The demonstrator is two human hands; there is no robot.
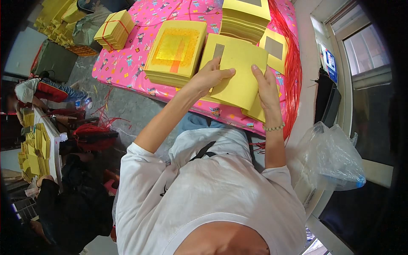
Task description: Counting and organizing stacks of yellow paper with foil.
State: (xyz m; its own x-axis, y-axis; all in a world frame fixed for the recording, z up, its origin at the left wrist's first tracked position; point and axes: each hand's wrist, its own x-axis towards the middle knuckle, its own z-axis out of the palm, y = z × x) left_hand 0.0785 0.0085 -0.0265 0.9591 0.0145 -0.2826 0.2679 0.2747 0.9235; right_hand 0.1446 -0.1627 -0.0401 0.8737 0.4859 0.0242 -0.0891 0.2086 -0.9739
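A yellow paper sheaf (243, 87) was held over the near edge of a counter (134, 66) spread with a pink, cartoon-printed cover. Its side edges ran away from the person's body, the far end leaning to the right, and its near edge slanted, the right corner closest to the body. That slanting line away from the person seemed to be its long axis, though the far part merged with the yellow paper around it and I could not tell exactly where it ended. Its broad face was turned up and bowed slightly.

The sheaf lay between the two hands. The left hand (212, 76) was clamped on its left side, thumb flat on the upper face and pointing right, fingers bent near a grey patch (219, 51); how far they reached underneath was hidden. The right hand (267, 87) was closed on the right edge, its thumb on the face pointing away from the body, the other fingers along the outer side.

To the left of the sheaf stood a yellow stack (174, 70) topped with a gold square and an orange stripe; beyond it rose a taller yellow stack (244, 23). Red strings (292, 63) trailed down the counter's right side, past a yellow sheet (279, 36) bearing a grey rectangle.
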